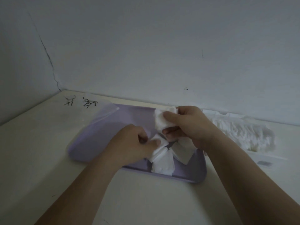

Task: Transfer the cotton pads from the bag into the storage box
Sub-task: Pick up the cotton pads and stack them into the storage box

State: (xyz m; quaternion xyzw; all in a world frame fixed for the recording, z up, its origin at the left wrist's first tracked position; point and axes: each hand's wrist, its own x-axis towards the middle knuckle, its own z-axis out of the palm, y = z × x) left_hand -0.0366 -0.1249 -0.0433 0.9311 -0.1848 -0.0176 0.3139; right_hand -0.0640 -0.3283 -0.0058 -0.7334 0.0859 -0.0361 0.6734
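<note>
A lilac tray (186, 177) lies on the table with several loose white cotton pads (164, 161) scattered on its right half. My right hand (190, 125) holds a stack of cotton pads (159, 119) above the tray's far side, thumb on the front and fingers curled underneath. My left hand (134, 142) pinches another small bunch of pads (159, 143) just above the heap. A translucent zip bag (95, 127) lies flat over the tray's left half. At the right stands a clear storage box (243, 135) with a row of white pads packed in it.
The cream table (40, 151) meets a white wall along the back edge. Black scribbled marks (79, 102) sit near the far left corner. A clear lid piece (266, 161) lies in front of the storage box.
</note>
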